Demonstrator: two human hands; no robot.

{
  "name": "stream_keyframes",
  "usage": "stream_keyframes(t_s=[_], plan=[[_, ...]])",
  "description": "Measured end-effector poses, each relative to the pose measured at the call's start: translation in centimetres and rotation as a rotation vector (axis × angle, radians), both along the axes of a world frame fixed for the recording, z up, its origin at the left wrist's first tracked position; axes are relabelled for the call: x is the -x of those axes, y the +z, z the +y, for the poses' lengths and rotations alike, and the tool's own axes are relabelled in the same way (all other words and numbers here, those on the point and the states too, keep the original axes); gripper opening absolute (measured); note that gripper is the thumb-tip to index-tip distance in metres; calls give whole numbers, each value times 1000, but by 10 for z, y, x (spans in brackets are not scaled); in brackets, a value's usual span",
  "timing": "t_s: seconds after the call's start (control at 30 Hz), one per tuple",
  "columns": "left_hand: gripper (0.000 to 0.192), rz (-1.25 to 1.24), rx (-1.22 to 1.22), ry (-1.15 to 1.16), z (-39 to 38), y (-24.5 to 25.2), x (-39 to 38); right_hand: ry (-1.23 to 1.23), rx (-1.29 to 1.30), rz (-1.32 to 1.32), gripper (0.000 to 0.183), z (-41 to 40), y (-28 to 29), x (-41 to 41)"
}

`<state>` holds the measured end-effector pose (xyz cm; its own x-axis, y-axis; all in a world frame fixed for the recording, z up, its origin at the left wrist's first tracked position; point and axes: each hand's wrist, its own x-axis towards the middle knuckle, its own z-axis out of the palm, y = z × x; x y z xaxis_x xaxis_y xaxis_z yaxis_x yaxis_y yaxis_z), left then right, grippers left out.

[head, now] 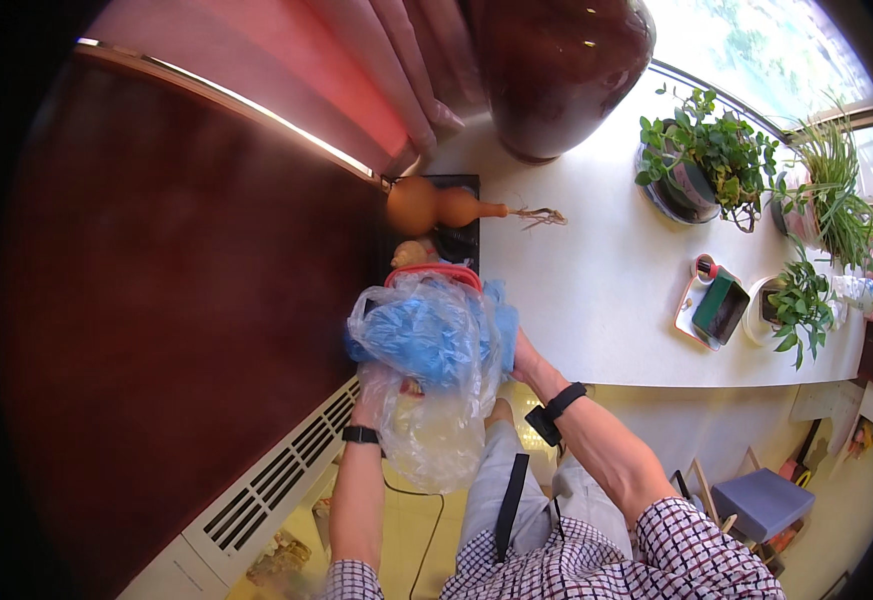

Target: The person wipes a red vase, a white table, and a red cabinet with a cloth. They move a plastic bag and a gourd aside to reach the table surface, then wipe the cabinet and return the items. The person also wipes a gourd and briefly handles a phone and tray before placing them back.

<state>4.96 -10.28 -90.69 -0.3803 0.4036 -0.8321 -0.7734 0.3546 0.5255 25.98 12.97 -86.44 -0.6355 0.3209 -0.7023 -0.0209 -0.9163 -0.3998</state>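
Observation:
A bundle of blue plastic bags (429,330) is in front of me, with a clear plastic bag (432,442) wrapped over it and hanging down towards my legs. My right hand (525,358) grips its blue right side, the fingertips hidden. On the other side my left hand (378,386) holds the bundle, seen partly through the clear film. Just beyond is a red plastic rim or handle (436,271); what it belongs to is mostly covered. Past it lie a small tan gourd-like object (410,255) and a large orange bottle gourd (436,206) with a dry stem.
A dark red panel (203,247) with a vent grille (279,472) borders the left. The white sill (571,300) carries a large brown vase (564,75), a leafy potted plant (695,165), other pots and a green box (721,307). A blue-grey stool (763,502) stands lower right.

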Motion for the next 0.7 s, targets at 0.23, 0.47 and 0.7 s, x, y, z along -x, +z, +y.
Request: stream_keyframes(t_s=[0.23, 0.47, 0.7], plan=[[45, -55, 27, 133, -43, 19, -33, 30, -11, 34, 45, -12, -5, 13], [45, -155, 9, 269, -90, 37, -88, 56, 23, 8, 36, -11, -24, 3], [38, 117, 191, -324, -34, 135, -175, -115, -21, 136, 30, 1, 17, -60]])
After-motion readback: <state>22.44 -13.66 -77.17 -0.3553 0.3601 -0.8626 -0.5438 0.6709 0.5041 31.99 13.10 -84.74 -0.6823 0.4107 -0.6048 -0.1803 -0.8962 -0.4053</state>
